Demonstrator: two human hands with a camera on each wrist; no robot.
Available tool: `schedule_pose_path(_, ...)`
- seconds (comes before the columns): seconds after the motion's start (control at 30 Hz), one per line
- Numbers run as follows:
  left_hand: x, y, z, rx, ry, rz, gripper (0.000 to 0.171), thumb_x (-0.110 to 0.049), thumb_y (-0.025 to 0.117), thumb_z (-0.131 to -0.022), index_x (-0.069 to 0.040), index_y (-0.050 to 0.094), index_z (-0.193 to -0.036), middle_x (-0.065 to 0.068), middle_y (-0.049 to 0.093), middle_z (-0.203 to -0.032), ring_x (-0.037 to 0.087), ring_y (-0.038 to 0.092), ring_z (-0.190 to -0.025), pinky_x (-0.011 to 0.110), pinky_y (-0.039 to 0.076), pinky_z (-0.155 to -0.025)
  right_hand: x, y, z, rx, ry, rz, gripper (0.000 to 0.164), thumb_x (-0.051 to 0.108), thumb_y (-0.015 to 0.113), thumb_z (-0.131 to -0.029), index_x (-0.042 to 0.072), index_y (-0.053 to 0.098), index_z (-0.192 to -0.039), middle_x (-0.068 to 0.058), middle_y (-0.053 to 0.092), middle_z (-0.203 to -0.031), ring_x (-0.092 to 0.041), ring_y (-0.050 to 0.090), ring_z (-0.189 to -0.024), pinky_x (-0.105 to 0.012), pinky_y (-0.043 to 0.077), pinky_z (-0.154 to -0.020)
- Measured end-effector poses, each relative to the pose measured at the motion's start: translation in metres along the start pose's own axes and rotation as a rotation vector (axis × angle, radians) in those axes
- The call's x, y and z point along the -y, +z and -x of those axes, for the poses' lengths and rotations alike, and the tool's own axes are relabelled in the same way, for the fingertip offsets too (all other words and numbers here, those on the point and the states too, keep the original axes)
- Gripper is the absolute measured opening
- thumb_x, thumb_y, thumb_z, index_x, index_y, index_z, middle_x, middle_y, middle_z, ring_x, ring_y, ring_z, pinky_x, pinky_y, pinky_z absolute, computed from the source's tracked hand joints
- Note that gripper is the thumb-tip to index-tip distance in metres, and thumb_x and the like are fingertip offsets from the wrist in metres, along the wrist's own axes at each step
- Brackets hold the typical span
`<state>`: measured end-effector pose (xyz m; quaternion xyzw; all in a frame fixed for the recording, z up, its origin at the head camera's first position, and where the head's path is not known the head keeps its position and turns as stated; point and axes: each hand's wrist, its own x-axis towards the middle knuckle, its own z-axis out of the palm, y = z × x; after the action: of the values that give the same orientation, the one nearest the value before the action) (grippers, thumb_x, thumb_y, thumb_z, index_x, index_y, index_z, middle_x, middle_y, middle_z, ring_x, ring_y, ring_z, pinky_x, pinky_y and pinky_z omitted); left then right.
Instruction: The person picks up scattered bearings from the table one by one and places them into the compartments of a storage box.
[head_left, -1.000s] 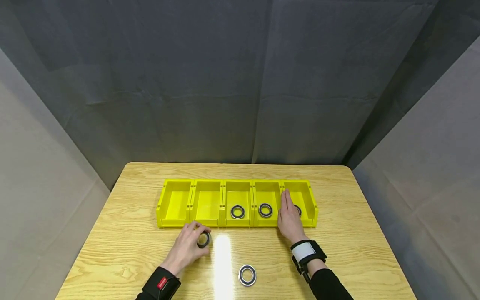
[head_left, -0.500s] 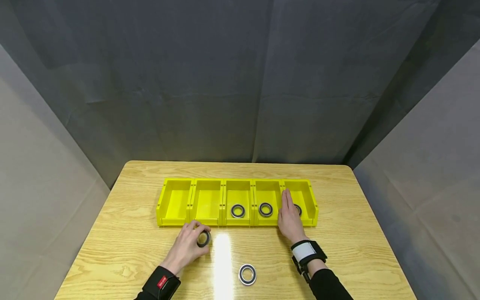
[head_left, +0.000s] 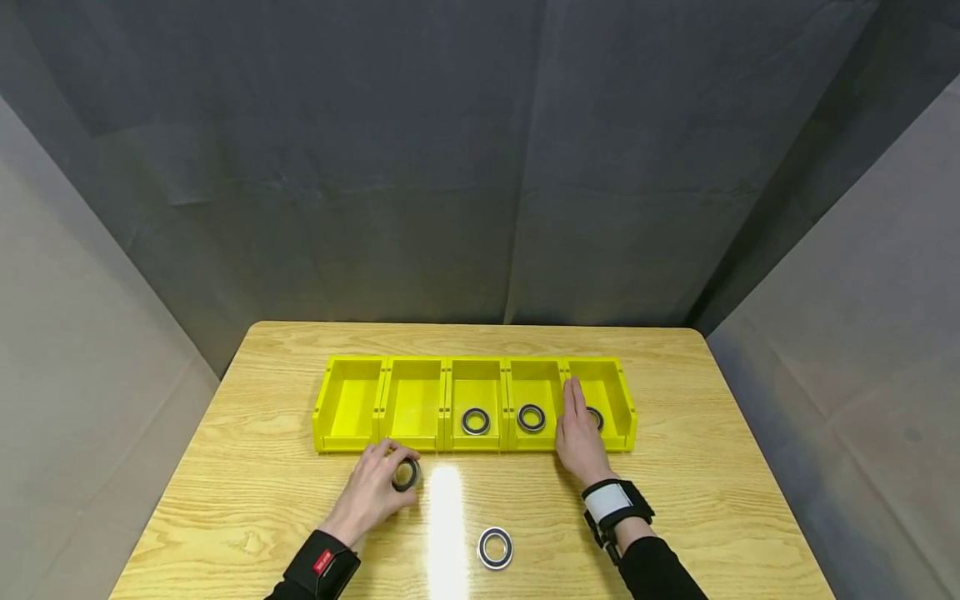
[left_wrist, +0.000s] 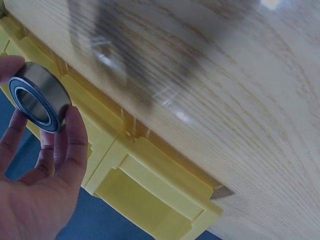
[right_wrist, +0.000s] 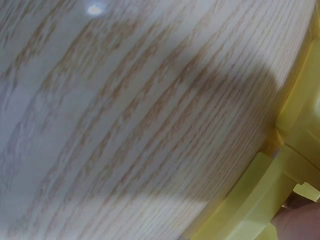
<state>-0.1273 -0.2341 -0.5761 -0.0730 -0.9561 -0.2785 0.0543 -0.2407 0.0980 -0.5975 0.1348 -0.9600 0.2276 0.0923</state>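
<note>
Between thumb and fingers, my left hand (head_left: 372, 485) pinches a ball bearing (left_wrist: 41, 96) by its outer rim, with the ring tilted up. It is held just in front of the second yellow bin (head_left: 413, 433) from the left. My right hand (head_left: 582, 439) lies with straight fingers at the wall between the two rightmost bins, partly hiding a bearing (head_left: 597, 418) in the last one. Only a bit of the right hand (right_wrist: 300, 222) shows at the corner of the right wrist view. Another bearing (head_left: 495, 548) lies flat on the table, nearer the person.
Several yellow bins stand joined in a row across the wooden table (head_left: 210, 517). One bearing (head_left: 476, 422) lies in the middle bin, another bearing (head_left: 531, 418) in the bin to its right. Grey cloth (head_left: 375, 183) hangs behind the table.
My left hand has barely shifted, with the bearing still pinched and turned very slightly. The right hand and the bearings in the bins stay where they were.
</note>
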Motion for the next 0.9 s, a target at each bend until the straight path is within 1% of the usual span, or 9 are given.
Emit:
schedule_pose_path(0.17, 0.0009, -0.0020, -0.0013, 0.003, -0.014, 0.007, 0.043, -0.012, 0.088, -0.068, -0.014, 0.072, -0.107, 0.007, 0.063, -0.108, 0.028, 0.056, -0.098, 0.044, 0.052, -0.083, 0.0000, 0.0004, 0.0001, -0.002, 0.002, -0.001, 0.063, 0.001, 0.051, -0.100, -0.009, 0.022, -0.155, -0.029, 0.020, -0.164, -0.043, 0.061, -0.116, -0.050, 0.058, -0.084)
schedule_pose_path(0.43, 0.0010, -0.0036, -0.0034, -0.002, -0.016, 0.004, 0.042, -0.012, 0.087, -0.069, -0.015, 0.072, -0.108, 0.008, 0.063, -0.109, 0.030, 0.057, -0.101, 0.045, 0.052, -0.085, 0.0007, -0.0008, -0.0001, -0.003, -0.003, 0.004, 0.062, 0.002, 0.049, -0.101, -0.009, 0.021, -0.155, -0.029, 0.019, -0.164, -0.043, 0.061, -0.116, -0.051, 0.057, -0.088)
schedule_pose_path(0.63, 0.0010, -0.0044, -0.0040, -0.006, -0.025, 0.013, 0.042, -0.011, 0.087, -0.069, -0.014, 0.072, -0.107, 0.008, 0.063, -0.108, 0.032, 0.057, -0.102, 0.048, 0.052, -0.087, -0.0003, 0.0004, -0.0002, -0.017, -0.011, -0.002, 0.062, 0.001, 0.050, -0.100, -0.009, 0.022, -0.155, -0.029, 0.020, -0.164, -0.044, 0.061, -0.117, -0.051, 0.057, -0.086)
schedule_pose_path(0.8, 0.0008, -0.0050, -0.0040, -0.003, -0.033, 0.019, 0.042, -0.011, 0.087, -0.069, -0.013, 0.072, -0.107, 0.008, 0.063, -0.109, 0.033, 0.058, -0.104, 0.049, 0.053, -0.087, -0.0007, 0.0022, 0.0006, -0.063, -0.034, -0.010, 0.063, -0.002, 0.054, -0.097, -0.011, 0.027, -0.153, -0.030, 0.025, -0.161, -0.044, 0.062, -0.113, -0.050, 0.058, -0.081)
schedule_pose_path(0.9, 0.0006, -0.0050, -0.0040, -0.005, -0.033, 0.015, 0.042, -0.011, 0.088, -0.069, -0.014, 0.072, -0.107, 0.008, 0.062, -0.108, 0.033, 0.058, -0.104, 0.050, 0.053, -0.087, -0.0007, 0.0023, 0.0011, -0.069, -0.039, -0.009, 0.062, -0.002, 0.054, -0.097, -0.011, 0.028, -0.153, -0.030, 0.026, -0.161, -0.043, 0.062, -0.113, -0.050, 0.058, -0.082)
